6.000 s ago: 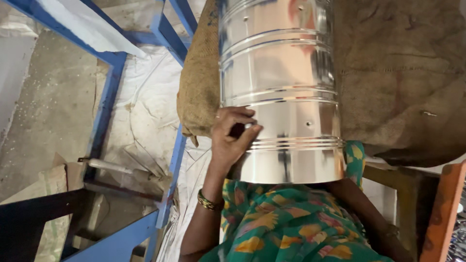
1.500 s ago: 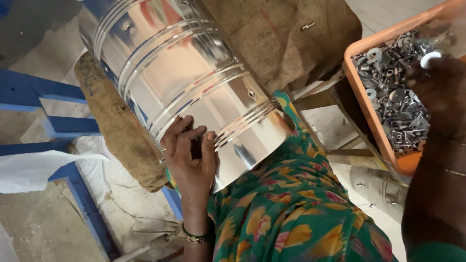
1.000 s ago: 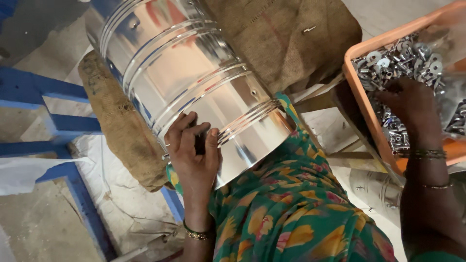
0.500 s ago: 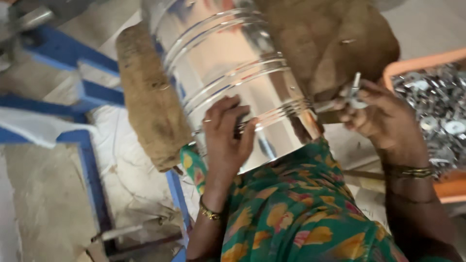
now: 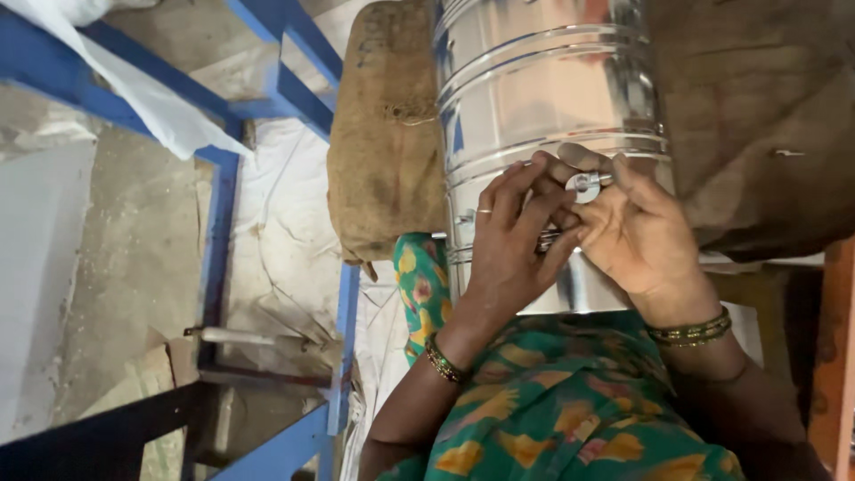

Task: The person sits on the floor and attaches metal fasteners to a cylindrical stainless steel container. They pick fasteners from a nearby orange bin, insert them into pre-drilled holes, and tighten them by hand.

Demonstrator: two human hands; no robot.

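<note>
A small round metal fitting (image 5: 585, 184) is pinched between the thumb and fingertips of the right hand (image 5: 643, 239) and is held against the side of a shiny steel drum (image 5: 548, 98), just below one of the raised ribs that ring the drum's wall. The left hand (image 5: 515, 242) is laid flat on the drum immediately beside the fitting, its fingers spread and curled slightly, the fingertips touching those of the right hand; nothing is seen to be gripped in it. A ring is worn on one left finger, and beaded bangles (image 5: 695, 330) are worn at both wrists.

The drum is laid on its side, its lower rim resting over a lap covered in green patterned cloth (image 5: 570, 410). Beneath and to either side of the drum, brown burlap sacking (image 5: 385, 134) is spread. To the left of the drum, a blue metal frame (image 5: 218, 223) is seen standing on a dusty concrete floor, with a white plastic sheet (image 5: 134, 85) draped over its upper bar. At the far right edge, beyond the drum, an orange strip (image 5: 835, 356) is visible.
</note>
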